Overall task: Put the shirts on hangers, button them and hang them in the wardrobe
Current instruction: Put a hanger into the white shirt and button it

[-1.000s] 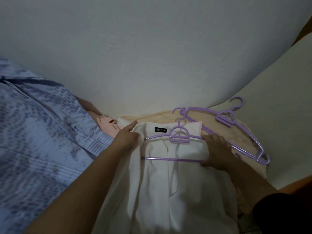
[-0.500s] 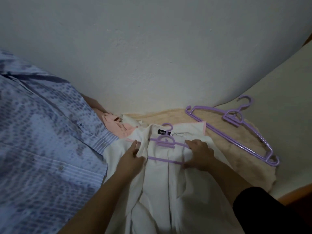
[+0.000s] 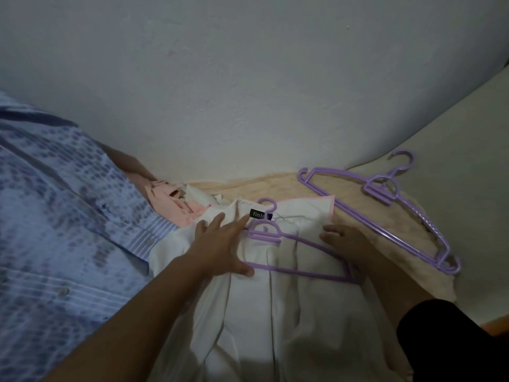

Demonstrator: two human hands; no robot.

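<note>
The hanger (image 3: 292, 255) has slid deeper into the white shirt (image 3: 275, 312) on the bed. The left hand (image 3: 220, 246) now lies spread on it; the right hand (image 3: 344, 241) presses flat. Buttons come next.

I see a pale beige bed (image 3: 468, 128) against the wall, with a peach textured cloth (image 3: 275, 186) spread over it. On that cloth lie a white button-up shirt (image 3: 289, 312), a crumpled pink shirt (image 3: 165, 197), a blue patterned shirt (image 3: 55, 216) and spare purple plastic hangers (image 3: 385, 205).
</note>
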